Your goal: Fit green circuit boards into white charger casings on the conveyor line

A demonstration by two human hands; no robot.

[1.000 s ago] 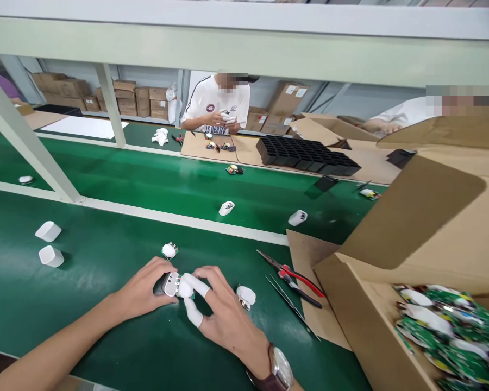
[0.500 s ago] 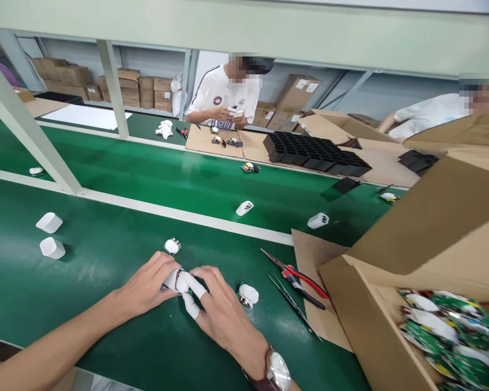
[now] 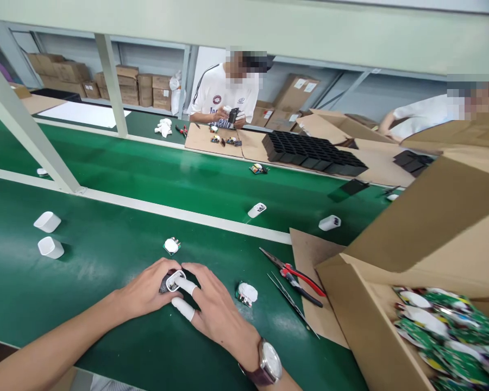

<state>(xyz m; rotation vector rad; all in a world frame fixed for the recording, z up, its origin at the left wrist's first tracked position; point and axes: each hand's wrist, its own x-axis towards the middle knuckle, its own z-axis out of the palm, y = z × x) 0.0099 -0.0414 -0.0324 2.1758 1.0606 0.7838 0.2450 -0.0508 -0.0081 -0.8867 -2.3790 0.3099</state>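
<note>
My left hand is wrapped round a small white plastic housing, its open end turned up and to the right. Of my right hand, the index finger, in a white finger cot, presses at the housing's opening; the thumb, also in a cot, is held apart below. A circuit board shows only in part inside the opening. Just beyond my hands lies a circuit board with a white pad, and a similar board lies right of my right hand. Two white housings stand at the left.
Red-and-black pliers and tweezers lie at the right by a cardboard box full of boards. Beyond a pale rail, a green belt carries housings and a board. A person opposite holds a black part beside black trays.
The board has gone deeper into the housing, and my right thumb has come away from it. Pieces on the belt have shifted right. The person opposite now shows a black part.
</note>
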